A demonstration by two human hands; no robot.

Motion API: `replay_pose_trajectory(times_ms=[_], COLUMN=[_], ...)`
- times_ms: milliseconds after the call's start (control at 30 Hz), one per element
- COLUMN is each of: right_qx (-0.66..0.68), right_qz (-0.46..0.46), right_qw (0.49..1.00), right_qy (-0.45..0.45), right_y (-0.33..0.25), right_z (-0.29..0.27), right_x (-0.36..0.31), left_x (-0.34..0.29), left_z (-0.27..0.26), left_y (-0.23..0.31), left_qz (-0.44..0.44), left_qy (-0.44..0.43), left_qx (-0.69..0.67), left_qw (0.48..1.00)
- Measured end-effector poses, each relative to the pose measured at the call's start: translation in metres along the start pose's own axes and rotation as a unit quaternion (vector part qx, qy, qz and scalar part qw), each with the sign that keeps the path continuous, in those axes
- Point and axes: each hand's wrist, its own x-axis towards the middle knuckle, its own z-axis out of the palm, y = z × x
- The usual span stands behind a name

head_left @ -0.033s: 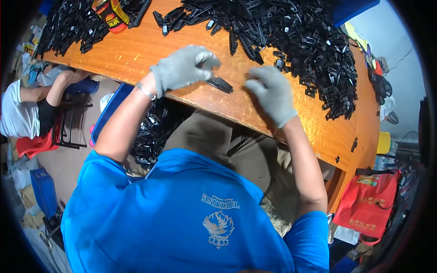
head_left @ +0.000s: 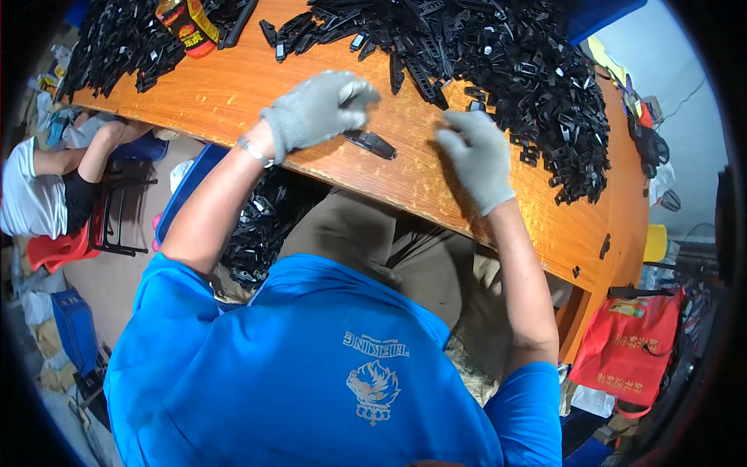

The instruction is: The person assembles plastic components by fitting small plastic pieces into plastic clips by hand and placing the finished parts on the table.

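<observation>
My left hand [head_left: 319, 107], in a grey knit glove, is curled closed over one end of a black plastic part [head_left: 372, 144], which sticks out to the right just above the near edge of the orange wooden table [head_left: 233, 86]. My right hand [head_left: 476, 156], also gloved, hovers with fingers spread and nothing in it. Its fingertips are close to the loose pieces at the near edge of a big pile of black plastic parts [head_left: 529, 70].
A second heap of black parts [head_left: 117, 39] and an orange-labelled bottle [head_left: 187, 23] lie at the table's far left. Below the table edge a blue bin [head_left: 183, 198] holds more black parts. Another person [head_left: 39, 194] sits at left; a red bag [head_left: 630, 342] hangs at right.
My right hand has moved up and to the right, toward the pile. My left hand has lifted slightly, and the black part has shifted a little with it.
</observation>
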Motion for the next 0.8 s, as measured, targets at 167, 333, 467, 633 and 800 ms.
replay_pose_trajectory(times_ms=[167, 333, 467, 633, 800], right_qx=[-0.131, -0.190, -0.200, -0.064, -0.106], right_qz=[0.070, 0.084, 0.099, 0.146, 0.149], right_qw=[0.986, 0.977, 0.975, 0.987, 0.983], right_qy=[0.081, 0.047, 0.017, 0.003, -0.019], right_y=[0.025, 0.025, 0.022, 0.015, 0.020], right_z=[-0.006, 0.005, 0.002, -0.009, -0.026], right_x=[0.018, 0.027, 0.017, 0.002, -0.001], left_x=[0.058, 0.072, 0.058, 0.028, 0.031], left_z=[0.025, 0.038, 0.033, 0.030, 0.036], left_y=[0.015, 0.023, 0.014, 0.018, 0.008], left_qz=[0.010, -0.085, -0.085, -0.015, 0.085], left_qy=[0.143, 0.129, 0.086, 0.055, 0.061], left_qx=[0.131, 0.216, 0.159, 0.014, 0.090], left_qw=[0.981, 0.964, 0.980, 0.998, 0.990])
